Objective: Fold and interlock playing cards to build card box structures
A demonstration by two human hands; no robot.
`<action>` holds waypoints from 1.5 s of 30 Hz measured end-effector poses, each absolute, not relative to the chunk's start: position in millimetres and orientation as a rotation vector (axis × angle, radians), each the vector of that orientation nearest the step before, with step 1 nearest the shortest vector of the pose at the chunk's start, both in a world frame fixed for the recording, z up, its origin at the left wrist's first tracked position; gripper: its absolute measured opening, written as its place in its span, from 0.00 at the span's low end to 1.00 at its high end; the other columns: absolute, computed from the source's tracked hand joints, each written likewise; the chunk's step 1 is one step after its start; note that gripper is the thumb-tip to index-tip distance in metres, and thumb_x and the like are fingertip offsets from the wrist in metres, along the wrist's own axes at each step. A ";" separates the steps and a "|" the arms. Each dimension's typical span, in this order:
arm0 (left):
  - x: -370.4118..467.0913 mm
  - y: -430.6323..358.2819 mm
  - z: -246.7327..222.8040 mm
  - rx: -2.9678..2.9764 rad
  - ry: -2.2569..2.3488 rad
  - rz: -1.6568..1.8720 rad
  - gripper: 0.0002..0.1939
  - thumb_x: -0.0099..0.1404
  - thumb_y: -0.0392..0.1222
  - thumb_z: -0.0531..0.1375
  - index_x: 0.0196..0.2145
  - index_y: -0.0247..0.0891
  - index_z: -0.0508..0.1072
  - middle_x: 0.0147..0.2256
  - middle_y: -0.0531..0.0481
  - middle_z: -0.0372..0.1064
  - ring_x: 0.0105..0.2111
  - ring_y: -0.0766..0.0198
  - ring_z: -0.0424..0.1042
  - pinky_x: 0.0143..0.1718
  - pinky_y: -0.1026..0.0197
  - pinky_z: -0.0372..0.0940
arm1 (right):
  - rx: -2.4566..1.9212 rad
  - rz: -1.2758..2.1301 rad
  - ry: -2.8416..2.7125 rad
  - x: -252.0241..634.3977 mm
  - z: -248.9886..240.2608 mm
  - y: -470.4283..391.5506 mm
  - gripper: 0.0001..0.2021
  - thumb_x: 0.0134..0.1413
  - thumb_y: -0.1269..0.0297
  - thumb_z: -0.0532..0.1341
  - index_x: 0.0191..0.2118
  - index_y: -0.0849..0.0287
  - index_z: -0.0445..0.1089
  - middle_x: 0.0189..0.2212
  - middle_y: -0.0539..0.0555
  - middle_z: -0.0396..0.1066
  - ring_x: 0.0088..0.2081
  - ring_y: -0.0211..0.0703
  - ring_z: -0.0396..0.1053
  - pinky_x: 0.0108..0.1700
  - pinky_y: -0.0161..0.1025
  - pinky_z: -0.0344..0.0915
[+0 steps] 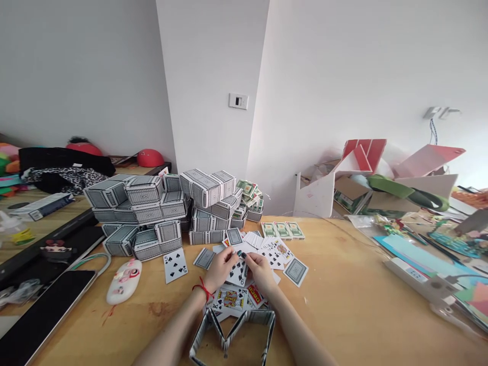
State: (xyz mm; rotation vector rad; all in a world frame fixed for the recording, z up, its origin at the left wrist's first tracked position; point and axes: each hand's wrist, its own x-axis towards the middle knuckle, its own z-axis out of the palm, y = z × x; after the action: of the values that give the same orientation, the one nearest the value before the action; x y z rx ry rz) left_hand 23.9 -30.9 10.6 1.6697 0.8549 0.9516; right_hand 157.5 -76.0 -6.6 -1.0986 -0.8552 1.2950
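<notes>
My left hand [221, 267], with a red string at the wrist, and my right hand [261, 270] meet in the middle of the table. Both pinch the upper part of a playing card [238, 274] with black spade pips; the fingers partly hide it. Loose playing cards lie under and around my hands, among them a king [231, 299] just below and a face-down card [296, 271] to the right. Between my forearms stands a heart-like frame of folded cards [270, 330]. A five of spades [176, 265] lies apart on the left.
Stacked blocks of folded cards [147, 190] rise behind my left hand. Green-and-white card packs [282, 230] lie at the back. A white mouse [124, 281] and a dark-screened tablet [46, 315] are left; a power strip [414, 277] and coloured paper [404, 254] are right.
</notes>
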 end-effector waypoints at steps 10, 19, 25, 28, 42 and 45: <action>22.6 -32.0 9.4 1.686 0.793 0.939 0.09 0.60 0.45 0.51 0.25 0.39 0.60 0.23 0.56 0.55 0.24 0.66 0.55 0.27 0.65 0.53 | -0.887 1.495 -0.764 165.0 -3.3 -72.8 0.16 0.43 0.51 0.62 0.30 0.61 0.68 0.20 0.51 0.69 0.22 0.38 0.66 0.22 0.33 0.62; 23.3 -31.4 7.7 1.713 0.815 0.908 0.09 0.60 0.45 0.50 0.25 0.39 0.60 0.23 0.56 0.54 0.25 0.66 0.55 0.28 0.64 0.53 | -0.957 1.467 -0.894 168.1 -5.7 -71.3 0.18 0.40 0.49 0.65 0.28 0.62 0.69 0.20 0.50 0.68 0.21 0.35 0.65 0.24 0.34 0.65; 24.9 -30.7 9.8 1.741 0.838 0.855 0.11 0.58 0.44 0.51 0.21 0.39 0.55 0.20 0.59 0.47 0.22 0.68 0.50 0.25 0.65 0.48 | -1.017 1.389 -0.924 168.0 -14.1 -67.7 0.18 0.38 0.49 0.66 0.25 0.61 0.66 0.18 0.46 0.63 0.17 0.31 0.60 0.21 0.31 0.61; 25.6 -31.2 11.3 1.732 0.839 0.849 0.12 0.59 0.45 0.50 0.21 0.39 0.54 0.20 0.59 0.47 0.23 0.68 0.49 0.25 0.64 0.48 | -1.013 1.367 -0.962 168.4 -13.0 -69.0 0.18 0.40 0.49 0.65 0.25 0.60 0.65 0.18 0.45 0.63 0.18 0.31 0.59 0.21 0.31 0.60; 22.8 -22.4 9.2 1.511 0.835 0.899 0.15 0.55 0.51 0.55 0.21 0.37 0.63 0.20 0.56 0.57 0.21 0.68 0.57 0.22 0.66 0.53 | -1.007 1.222 -0.955 165.4 -11.4 -70.0 0.15 0.44 0.52 0.63 0.28 0.60 0.66 0.20 0.46 0.64 0.19 0.32 0.60 0.21 0.30 0.59; 21.7 -23.3 10.7 1.461 0.841 0.929 0.16 0.55 0.54 0.55 0.23 0.37 0.63 0.20 0.56 0.59 0.20 0.68 0.60 0.22 0.66 0.56 | -1.022 1.131 -0.881 165.5 -14.0 -67.4 0.14 0.46 0.51 0.61 0.29 0.59 0.66 0.21 0.46 0.64 0.20 0.32 0.61 0.23 0.31 0.61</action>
State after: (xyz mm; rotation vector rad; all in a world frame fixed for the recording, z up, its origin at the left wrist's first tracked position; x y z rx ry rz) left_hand 21.7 -23.3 10.7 1.4606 0.8410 0.9286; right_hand 165.5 -67.4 -14.0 -1.0220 -0.8811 1.1307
